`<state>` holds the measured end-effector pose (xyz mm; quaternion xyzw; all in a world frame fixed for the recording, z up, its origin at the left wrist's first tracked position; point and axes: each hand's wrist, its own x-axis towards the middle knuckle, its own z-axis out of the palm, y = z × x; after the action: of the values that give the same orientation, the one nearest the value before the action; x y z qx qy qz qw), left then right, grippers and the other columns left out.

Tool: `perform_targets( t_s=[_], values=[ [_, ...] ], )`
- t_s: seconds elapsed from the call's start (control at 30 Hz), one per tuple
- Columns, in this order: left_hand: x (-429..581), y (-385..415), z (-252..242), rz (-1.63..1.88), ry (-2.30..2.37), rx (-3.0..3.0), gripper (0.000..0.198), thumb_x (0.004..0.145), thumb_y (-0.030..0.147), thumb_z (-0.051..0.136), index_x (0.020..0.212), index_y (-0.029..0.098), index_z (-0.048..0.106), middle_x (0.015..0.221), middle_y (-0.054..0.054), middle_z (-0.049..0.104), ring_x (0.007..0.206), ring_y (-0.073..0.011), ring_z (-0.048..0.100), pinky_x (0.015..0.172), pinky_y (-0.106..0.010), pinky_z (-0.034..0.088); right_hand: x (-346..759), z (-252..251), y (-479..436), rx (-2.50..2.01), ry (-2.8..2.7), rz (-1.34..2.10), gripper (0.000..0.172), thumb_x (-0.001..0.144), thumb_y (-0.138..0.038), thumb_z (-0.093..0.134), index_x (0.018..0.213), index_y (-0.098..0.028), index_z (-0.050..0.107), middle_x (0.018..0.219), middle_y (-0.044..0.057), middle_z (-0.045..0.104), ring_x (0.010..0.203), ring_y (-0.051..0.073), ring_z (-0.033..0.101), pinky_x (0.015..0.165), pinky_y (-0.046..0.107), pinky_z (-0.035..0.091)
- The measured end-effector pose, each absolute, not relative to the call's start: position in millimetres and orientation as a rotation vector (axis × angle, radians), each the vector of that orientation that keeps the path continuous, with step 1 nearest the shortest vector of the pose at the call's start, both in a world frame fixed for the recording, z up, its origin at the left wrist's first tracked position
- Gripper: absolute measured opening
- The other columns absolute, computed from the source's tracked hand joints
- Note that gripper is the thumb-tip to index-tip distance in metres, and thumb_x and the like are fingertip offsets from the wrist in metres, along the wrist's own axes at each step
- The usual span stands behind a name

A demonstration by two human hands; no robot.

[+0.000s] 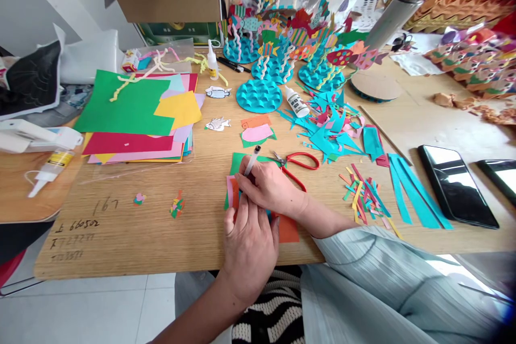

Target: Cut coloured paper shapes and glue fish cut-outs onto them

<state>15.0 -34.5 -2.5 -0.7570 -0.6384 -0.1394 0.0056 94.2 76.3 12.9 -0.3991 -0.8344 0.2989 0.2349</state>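
Note:
My right hand point(276, 185) is closed around a pen point(252, 161) with a clear barrel and a dark end, its tip hidden behind the fingers. Below it, my left hand point(250, 236) lies with its fingers flat on small layered pieces of paper, pressing them to the table. A pink piece point(229, 193) shows at their left edge. Under both hands are a green sheet point(238, 160) and an orange sheet point(290, 232). Red-handled scissors point(303, 161) lie beside my right wrist, blades pointing left. Just beyond are orange, pink and green fish-shaped cutouts point(258, 133).
Coloured paper sheets point(129, 102) are stacked at left. Two paper fish point(218, 92) lie near a blue bumpy disc point(258, 95) and a glue bottle point(297, 103). Blue scraps point(332, 131), thin strips point(365, 193) and a phone point(457, 185) lie at right. Decorated fish stands point(274, 67) fill the back.

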Motion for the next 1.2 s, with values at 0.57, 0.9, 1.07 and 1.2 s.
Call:
perform_targets(
  t_s=[0.57,0.9,1.07,1.2],
  values=[
    [15.2,-35.6,0.5,-0.327,-2.026,-2.353,0.021,0.093,0.030,0.048,0.097,0.017,0.064,0.090,-0.007,0.064,0.082,-0.0239,0.050,0.072,-0.042,0.039,95.7,16.2,75.3,-1.091,-2.326,0.810,0.014,0.087,-0.022,0.046,0.074,-0.020,0.043,0.053,-0.006,0.039,0.047,0.010,0.035,0.049,0.024,0.024],
    [15.2,-37.1,-0.9,-0.319,-2.032,-2.375,0.021,0.093,0.030,0.048,0.099,0.016,0.062,0.091,-0.007,0.063,0.084,-0.0246,0.051,0.074,-0.042,0.038,95.2,18.1,75.2,-1.100,-2.356,0.826,0.019,0.087,-0.024,0.043,0.070,-0.022,0.036,0.055,-0.005,0.036,0.049,0.011,0.032,0.051,0.025,0.024],
    [14.9,-35.9,0.0,-0.326,-2.031,-2.378,0.021,0.093,0.030,0.049,0.099,0.016,0.063,0.093,-0.007,0.063,0.086,-0.0246,0.051,0.074,-0.042,0.038,95.3,18.7,75.2,-1.113,-2.354,0.840,0.018,0.087,-0.023,0.045,0.070,-0.022,0.037,0.055,-0.005,0.037,0.049,0.011,0.032,0.051,0.025,0.024],
    [14.4,-35.7,-0.6,-0.336,-2.029,-2.379,0.022,0.093,0.030,0.049,0.099,0.016,0.063,0.092,-0.007,0.063,0.086,-0.0248,0.051,0.075,-0.042,0.038,95.8,19.0,75.1,-1.105,-2.352,0.855,0.018,0.086,-0.022,0.044,0.070,-0.022,0.037,0.055,-0.005,0.038,0.049,0.011,0.033,0.051,0.025,0.025]
  ],
)
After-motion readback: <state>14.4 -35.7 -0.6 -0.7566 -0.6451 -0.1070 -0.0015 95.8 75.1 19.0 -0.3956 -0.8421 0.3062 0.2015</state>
